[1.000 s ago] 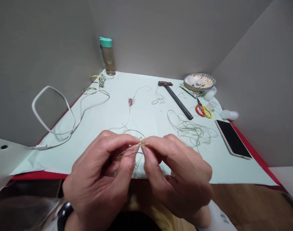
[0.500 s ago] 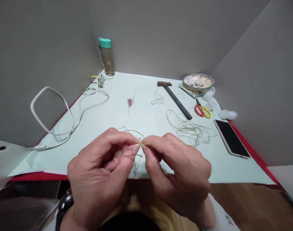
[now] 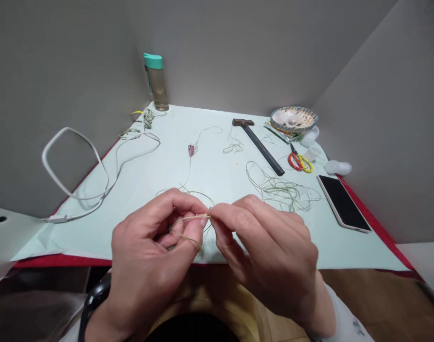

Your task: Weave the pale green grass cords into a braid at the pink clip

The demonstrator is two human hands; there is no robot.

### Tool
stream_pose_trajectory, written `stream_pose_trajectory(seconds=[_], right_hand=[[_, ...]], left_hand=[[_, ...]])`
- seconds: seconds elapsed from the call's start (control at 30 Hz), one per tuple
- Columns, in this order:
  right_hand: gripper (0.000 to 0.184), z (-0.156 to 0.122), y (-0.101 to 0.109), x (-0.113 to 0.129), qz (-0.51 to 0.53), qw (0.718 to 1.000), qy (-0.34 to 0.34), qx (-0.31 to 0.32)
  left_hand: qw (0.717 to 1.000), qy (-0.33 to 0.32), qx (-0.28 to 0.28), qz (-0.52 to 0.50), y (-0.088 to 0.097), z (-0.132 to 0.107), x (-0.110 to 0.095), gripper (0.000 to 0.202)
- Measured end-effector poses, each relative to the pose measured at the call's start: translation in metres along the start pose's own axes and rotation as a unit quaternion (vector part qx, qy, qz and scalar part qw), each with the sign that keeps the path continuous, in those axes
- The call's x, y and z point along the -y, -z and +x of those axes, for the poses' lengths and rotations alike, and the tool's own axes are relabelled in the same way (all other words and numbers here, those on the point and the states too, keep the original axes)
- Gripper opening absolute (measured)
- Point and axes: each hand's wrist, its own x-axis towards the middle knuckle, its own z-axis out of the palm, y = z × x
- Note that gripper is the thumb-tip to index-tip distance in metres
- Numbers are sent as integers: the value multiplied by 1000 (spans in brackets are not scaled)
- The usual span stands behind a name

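My left hand (image 3: 159, 242) pinches a thin green cord (image 3: 186, 236) between thumb and forefinger, and a loop of it lies across the fingers. Right against those fingertips, my right hand (image 3: 263, 247) is closed in a pinch on the same cord. Whatever knot or crossing sits between the fingertips is mostly hidden. More cord curves over the table just behind the hands and runs towards a small dark red knotted piece (image 3: 191, 150) with loose ends. To the right, beyond my right hand, lies a tangled heap of green cord (image 3: 288, 190).
A hammer (image 3: 261, 147), scissors (image 3: 299, 162) and a phone (image 3: 343, 203) lie on the right. Behind them stands a patterned bowl (image 3: 294, 124) beside translucent cups (image 3: 338, 167). On the left are a white cable (image 3: 72, 194) and a bottle (image 3: 156, 83). Grey panels enclose the table.
My right hand has rolled over, its fingers now more closed around the cord at the pinch. The short cord end and crossing visible before are now covered. My left hand has shifted slightly right.
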Motion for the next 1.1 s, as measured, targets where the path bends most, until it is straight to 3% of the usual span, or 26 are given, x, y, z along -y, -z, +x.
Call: stream_pose_trajectory(seconds=[0.2,0.33,0.53,0.67,0.83,0.97,1.1], right_hand=[[14,2,4,-3,-4,999,13,38],[17,0,0,-2,20,999,-22,23],[6,0,-6,1,155,982,-104,-25],[10,4,-5,4,208,968,-134,-44],[15,6,-3,6,257,952,-160,-54],[15,5,-1,8,262,950,-163,-50],[12,5,2,9,262,953,-148,-44]], left_hand=[[999,-35,-10,6,-2,0,-3,17],[999,-41,-8,4,-1,0,-4,18],[995,81,16,-57,1,4,-6,9],[977,151,-2,-151,1,6,-6,6],[951,179,1,-251,3,4,-5,8],[959,180,23,-219,3,0,-11,6],[979,137,-9,-150,1,-5,-15,10]])
